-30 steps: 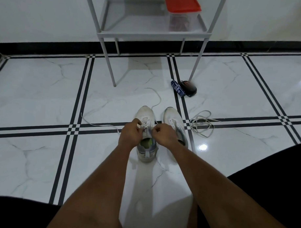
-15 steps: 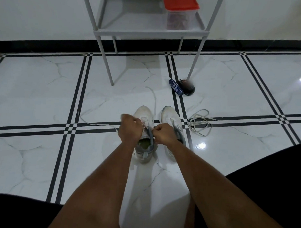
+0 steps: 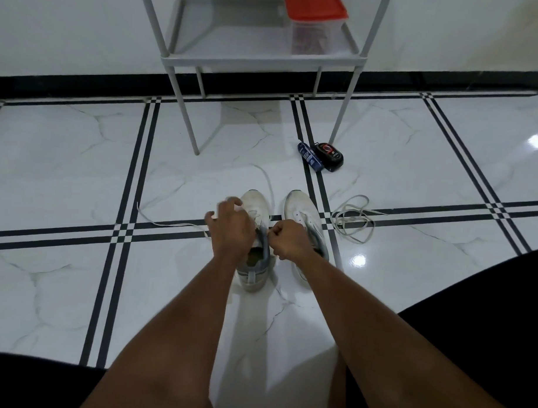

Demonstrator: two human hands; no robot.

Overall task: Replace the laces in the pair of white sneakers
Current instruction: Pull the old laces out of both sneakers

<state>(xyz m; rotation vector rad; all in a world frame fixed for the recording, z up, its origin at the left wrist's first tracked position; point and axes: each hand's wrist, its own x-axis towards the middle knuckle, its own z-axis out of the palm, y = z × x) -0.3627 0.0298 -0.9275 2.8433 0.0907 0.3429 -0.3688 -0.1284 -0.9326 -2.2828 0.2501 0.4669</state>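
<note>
- 2 white sneakers sit side by side on the tiled floor (image 3: 80, 166): left sneaker (image 3: 257, 203), right sneaker (image 3: 301, 209).
- Left hand (image 3: 230, 230), fingers blurred, hovers over the left sneaker; its grip cannot be told.
- Right hand (image 3: 291, 239) is fisted, pinching a lace between the sneakers.
- A loose lace (image 3: 352, 220) is coiled just right of the pair.

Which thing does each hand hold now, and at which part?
Both hands work at the left sneaker. The right hand seems to pinch its lace near the top eyelets. The left hand is blurred; whether it holds anything cannot be told.
</note>
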